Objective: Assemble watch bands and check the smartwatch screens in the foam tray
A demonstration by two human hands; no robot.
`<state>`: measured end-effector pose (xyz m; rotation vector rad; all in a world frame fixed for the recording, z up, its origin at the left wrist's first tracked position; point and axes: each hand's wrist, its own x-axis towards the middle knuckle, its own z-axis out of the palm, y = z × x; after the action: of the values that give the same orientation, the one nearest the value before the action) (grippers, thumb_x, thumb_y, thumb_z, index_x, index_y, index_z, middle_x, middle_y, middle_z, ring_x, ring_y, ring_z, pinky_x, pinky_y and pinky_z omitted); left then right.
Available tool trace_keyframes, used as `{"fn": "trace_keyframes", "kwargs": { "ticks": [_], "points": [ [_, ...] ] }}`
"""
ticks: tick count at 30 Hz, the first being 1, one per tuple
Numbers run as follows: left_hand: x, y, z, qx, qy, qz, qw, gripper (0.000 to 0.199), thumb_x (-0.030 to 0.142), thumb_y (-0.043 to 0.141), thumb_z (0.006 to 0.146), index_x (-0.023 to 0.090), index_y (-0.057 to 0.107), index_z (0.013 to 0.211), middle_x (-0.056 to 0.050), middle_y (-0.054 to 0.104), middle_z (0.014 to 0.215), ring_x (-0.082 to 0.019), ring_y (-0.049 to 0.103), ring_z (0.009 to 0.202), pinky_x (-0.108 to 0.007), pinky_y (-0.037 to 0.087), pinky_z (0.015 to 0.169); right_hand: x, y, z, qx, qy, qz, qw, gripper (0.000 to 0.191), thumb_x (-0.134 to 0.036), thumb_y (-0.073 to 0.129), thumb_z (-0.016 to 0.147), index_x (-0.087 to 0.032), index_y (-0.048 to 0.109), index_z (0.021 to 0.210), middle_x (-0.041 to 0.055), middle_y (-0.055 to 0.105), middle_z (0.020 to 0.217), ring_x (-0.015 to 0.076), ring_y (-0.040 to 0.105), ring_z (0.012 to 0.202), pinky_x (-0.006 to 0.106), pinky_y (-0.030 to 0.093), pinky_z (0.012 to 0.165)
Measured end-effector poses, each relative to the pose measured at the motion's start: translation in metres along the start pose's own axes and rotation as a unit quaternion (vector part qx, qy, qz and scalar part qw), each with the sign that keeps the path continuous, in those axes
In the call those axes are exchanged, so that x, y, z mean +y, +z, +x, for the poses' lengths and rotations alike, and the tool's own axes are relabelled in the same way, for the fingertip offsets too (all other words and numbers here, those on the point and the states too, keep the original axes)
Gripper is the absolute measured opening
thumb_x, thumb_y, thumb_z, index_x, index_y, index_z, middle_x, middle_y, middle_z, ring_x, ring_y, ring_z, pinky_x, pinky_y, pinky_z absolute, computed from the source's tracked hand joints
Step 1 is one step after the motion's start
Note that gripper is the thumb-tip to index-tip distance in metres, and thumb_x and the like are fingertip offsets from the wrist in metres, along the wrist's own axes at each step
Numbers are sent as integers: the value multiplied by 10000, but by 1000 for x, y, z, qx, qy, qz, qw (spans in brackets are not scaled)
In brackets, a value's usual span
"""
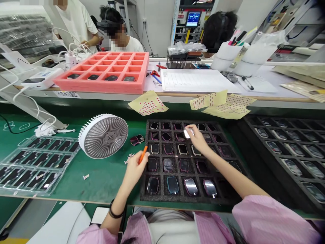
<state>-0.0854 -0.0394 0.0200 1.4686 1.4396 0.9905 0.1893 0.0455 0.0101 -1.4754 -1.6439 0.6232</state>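
Note:
My left hand [134, 169] grips a slim orange stick-like tool [143, 154] at the left edge of a black foam tray [162, 199]. Smartwatch bodies with dark screens sit in the tray's pockets, among them a blue-framed watch [173, 185] in the front row. Over the back part of the tray, my right hand [198, 138] pinches a watch body [188, 133] whose face shines white. Two loose watch parts [137, 139] lie on the green mat left of the tray, with small white scraps [129, 158] beside my left hand.
A white round fan [105, 136] stands left of my hands, beside a clear tray [38, 166] of dark screen parts. Another black foam tray [291, 152] is at right. On the shelf are a pink foam tray [101, 87] and paper sheets [195, 81]. Several people work beyond.

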Motion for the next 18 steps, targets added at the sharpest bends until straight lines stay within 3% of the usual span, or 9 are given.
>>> {"fn": "trace_keyframes", "kwargs": {
  "ticks": [3, 7, 10, 13, 15, 18],
  "points": [
    [-20, -28, -5, 51, -27, 156, 986, 365, 469, 459, 852, 192, 435, 616, 20, 480, 568, -110, 440, 539, -217, 323, 546, 35, -19, 15, -5, -9, -63, 998, 248, -440, 431, 875, -213, 531, 862, 90, 626, 874, 225, 549, 778, 388, 421, 752],
    [-29, -41, -7, 51, -87, 210, 973, 319, 506, 447, 859, 210, 497, 750, -49, 641, 695, -215, 626, 649, -254, 394, 591, 46, -16, 11, -14, -40, -134, 990, 259, -447, 501, 857, -208, 595, 835, 120, 609, 916, 287, 516, 919, 449, 377, 855],
    [-24, -37, -6, 60, -94, 204, 973, 306, 482, 374, 900, 212, 506, 840, -50, 648, 746, -223, 638, 663, -263, 407, 604, 40, -3, 9, -17, -53, -167, 984, 304, -494, 549, 834, -198, 613, 824, 136, 577, 952, 325, 481, 1002, 489, 354, 887],
    [-14, -26, -5, 34, -48, 183, 981, 305, 427, 328, 926, 205, 532, 884, -30, 615, 732, -191, 597, 646, -251, 384, 596, 33, 8, 15, -37, -55, -166, 984, 354, -540, 561, 815, -197, 563, 727, 126, 572, 859, 323, 508, 953, 497, 388, 849],
    [-7, -15, -3, 2, -12, 155, 988, 307, 420, 346, 929, 198, 558, 920, -1, 558, 676, -161, 536, 606, -235, 347, 572, 27, 12, 19, -52, -58, -147, 986, 346, -533, 563, 817, -205, 521, 714, 104, 582, 813, 294, 539, 897, 469, 421, 818],
    [5, 3, -1, -57, 20, 55, 997, 341, 447, 373, 932, 182, 585, 959, 42, 432, 597, -116, 413, 537, -215, 285, 529, 8, 18, 15, -83, -60, -77, 992, 287, -501, 509, 864, -215, 492, 843, 44, 615, 767, 210, 583, 748, 369, 475, 693]
  ]
}}
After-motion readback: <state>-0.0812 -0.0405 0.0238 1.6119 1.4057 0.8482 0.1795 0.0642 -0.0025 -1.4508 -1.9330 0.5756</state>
